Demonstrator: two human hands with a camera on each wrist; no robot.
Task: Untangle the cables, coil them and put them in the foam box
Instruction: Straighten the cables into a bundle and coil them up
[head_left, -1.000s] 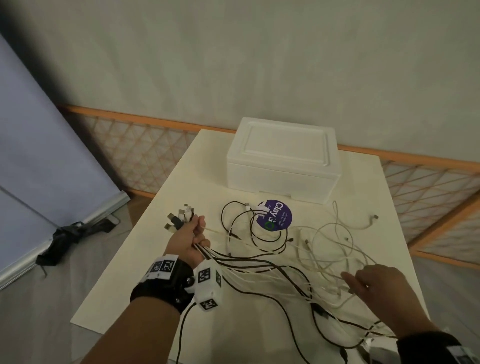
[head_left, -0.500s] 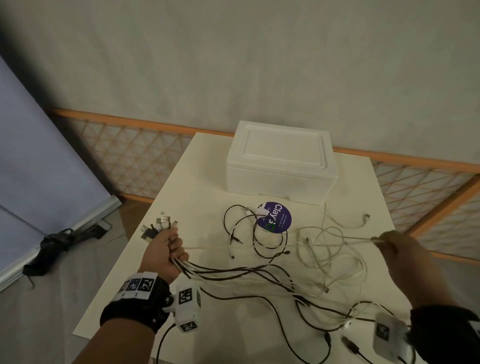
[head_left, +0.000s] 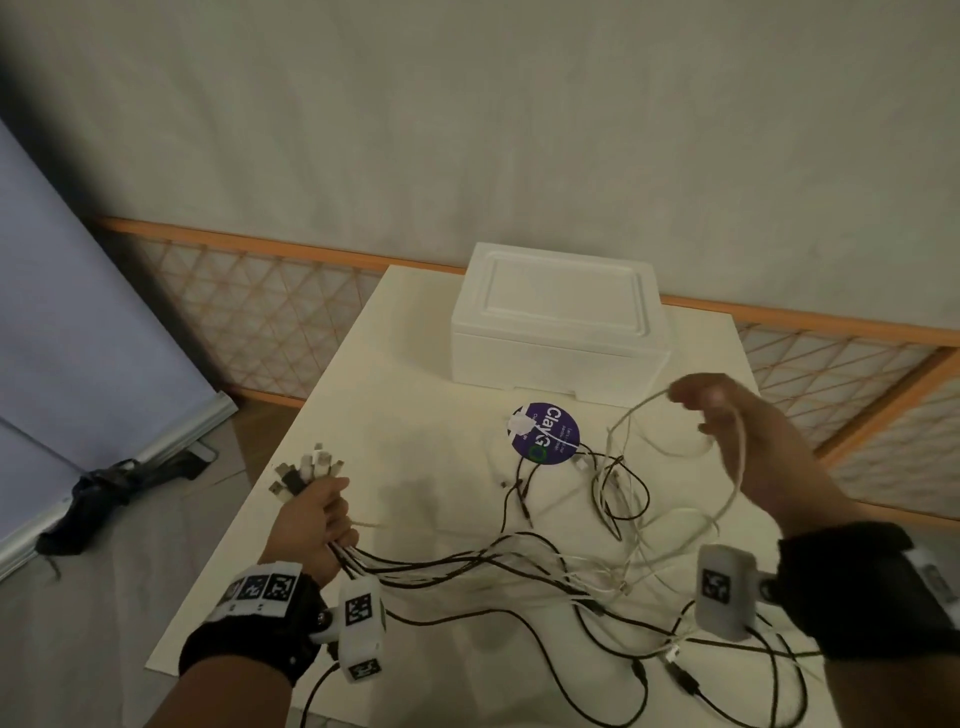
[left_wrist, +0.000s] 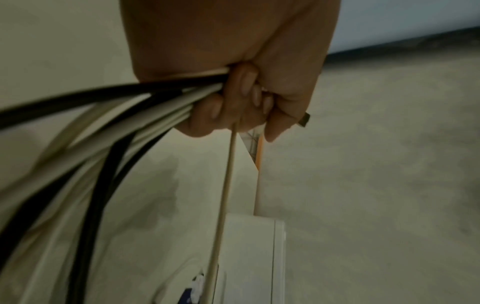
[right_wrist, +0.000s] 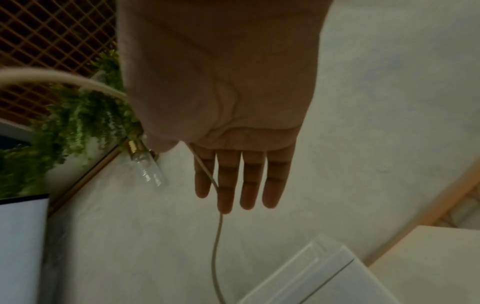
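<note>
Untangling is in hand: the left hand (head_left: 311, 519) fists a bundle of cables (head_left: 519, 561) at the table's (head_left: 415, 364) near left, the right hand (head_left: 748, 447), fingers straight, lifts one white cable (head_left: 727, 499), which next wants drawing free; the foam box (head_left: 558, 332) sits closed, far

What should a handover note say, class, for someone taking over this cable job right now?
Left hand: grips a bundle of black and white cable ends.
Right hand: fingers straight, one thin white cable draped over it, lifted off the pale table.
Remaining cables: tangled on the table.
White foam box: lid on.
Done: plug ends gathered.
Left: untangle, coil, open box, store.
</note>
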